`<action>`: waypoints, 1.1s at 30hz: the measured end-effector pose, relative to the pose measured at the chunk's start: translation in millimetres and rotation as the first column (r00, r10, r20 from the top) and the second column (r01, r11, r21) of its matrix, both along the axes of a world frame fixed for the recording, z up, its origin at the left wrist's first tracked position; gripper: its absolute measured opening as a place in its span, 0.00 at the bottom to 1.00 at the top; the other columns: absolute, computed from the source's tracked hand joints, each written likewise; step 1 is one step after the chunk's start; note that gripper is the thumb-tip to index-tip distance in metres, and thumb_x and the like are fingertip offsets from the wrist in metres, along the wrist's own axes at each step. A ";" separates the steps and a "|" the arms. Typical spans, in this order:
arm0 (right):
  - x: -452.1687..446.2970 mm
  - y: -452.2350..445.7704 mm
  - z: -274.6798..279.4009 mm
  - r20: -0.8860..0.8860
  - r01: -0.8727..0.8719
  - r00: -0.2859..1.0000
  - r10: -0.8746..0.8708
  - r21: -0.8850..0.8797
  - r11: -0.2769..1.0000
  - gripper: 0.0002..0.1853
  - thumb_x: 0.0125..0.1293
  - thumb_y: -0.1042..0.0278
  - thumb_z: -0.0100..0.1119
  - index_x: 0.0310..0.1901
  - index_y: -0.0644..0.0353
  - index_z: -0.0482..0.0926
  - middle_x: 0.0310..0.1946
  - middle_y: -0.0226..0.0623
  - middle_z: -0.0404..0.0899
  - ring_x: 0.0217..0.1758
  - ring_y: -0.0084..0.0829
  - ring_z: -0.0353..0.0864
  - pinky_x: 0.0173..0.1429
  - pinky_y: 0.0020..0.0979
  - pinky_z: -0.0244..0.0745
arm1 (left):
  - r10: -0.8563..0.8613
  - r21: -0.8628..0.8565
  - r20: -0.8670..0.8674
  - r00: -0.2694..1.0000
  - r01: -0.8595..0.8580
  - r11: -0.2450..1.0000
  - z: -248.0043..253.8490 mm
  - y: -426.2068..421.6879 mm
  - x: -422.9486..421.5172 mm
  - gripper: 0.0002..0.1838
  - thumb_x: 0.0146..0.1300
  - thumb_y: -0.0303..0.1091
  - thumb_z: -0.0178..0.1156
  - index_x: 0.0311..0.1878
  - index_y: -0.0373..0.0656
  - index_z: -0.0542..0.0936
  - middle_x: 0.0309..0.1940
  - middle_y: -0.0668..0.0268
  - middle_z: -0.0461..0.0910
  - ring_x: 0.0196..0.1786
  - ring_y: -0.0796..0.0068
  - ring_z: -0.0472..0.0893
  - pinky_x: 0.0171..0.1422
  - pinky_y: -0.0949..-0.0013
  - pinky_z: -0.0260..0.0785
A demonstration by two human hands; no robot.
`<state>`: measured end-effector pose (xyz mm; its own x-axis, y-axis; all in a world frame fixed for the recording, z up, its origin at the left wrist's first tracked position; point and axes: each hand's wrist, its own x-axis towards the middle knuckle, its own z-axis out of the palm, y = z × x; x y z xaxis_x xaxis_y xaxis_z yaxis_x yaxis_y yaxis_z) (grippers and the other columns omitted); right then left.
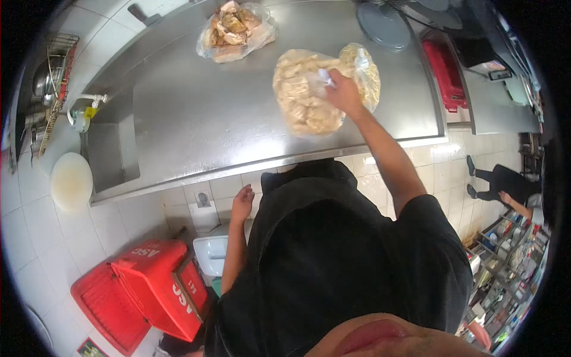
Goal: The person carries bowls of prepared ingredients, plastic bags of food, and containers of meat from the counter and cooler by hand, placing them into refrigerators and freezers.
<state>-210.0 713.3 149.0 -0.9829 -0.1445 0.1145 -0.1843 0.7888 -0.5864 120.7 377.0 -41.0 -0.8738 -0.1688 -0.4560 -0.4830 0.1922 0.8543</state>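
On the steel counter (178, 119) lies a large clear bag of pale chunks (312, 110). My right hand (343, 92) is closed on the gathered top of this bag. Touching it on the right is a smaller knotted bag of yellowish pieces (370, 77), partly behind my hand and wrist. An open clear bag with browned pieces (235, 30) sits farther back to the left. My left hand (242, 201) hangs below the counter's front edge, fingers curled loosely, with nothing seen in it.
A sink (113, 149) with a tap is at the counter's left end. Grey round lids (383, 27) lie at the back right. A red bin (157, 285) stands at lower left, beside a white basin (212, 256). Another person (511, 184) stands at far right.
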 end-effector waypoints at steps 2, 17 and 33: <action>-16.1 24.0 -14.7 0.011 -0.026 1.000 0.026 -0.038 0.999 0.17 0.56 0.71 0.56 0.49 0.55 0.74 0.32 0.45 0.81 0.34 0.46 0.82 0.38 0.39 0.75 | -0.052 -0.045 -0.022 0.998 0.051 0.998 29.5 0.6 -21.6 0.18 0.66 0.33 0.56 0.58 0.37 0.75 0.44 0.58 0.82 0.48 0.70 0.80 0.55 0.69 0.70; -33.0 133.0 105.2 -0.138 0.184 0.978 -0.157 0.217 0.959 0.12 0.58 0.73 0.60 0.45 0.63 0.79 0.32 0.36 0.82 0.36 0.23 0.80 0.41 0.25 0.74 | 0.115 -0.030 -0.220 0.969 -0.125 0.992 102.3 -75.3 -192.7 0.15 0.68 0.34 0.56 0.52 0.36 0.78 0.42 0.66 0.81 0.47 0.78 0.77 0.55 0.73 0.68; -262.9 -168.7 -21.6 -0.034 0.123 0.991 -0.127 -0.101 0.987 0.21 0.55 0.62 0.59 0.48 0.66 0.78 0.37 0.50 0.83 0.44 0.48 0.83 0.48 0.37 0.76 | 0.209 -0.221 -0.400 0.892 -0.315 0.923 90.1 -145.9 -463.1 0.33 0.59 0.44 0.64 0.62 0.33 0.69 0.59 0.48 0.73 0.59 0.61 0.75 0.63 0.64 0.66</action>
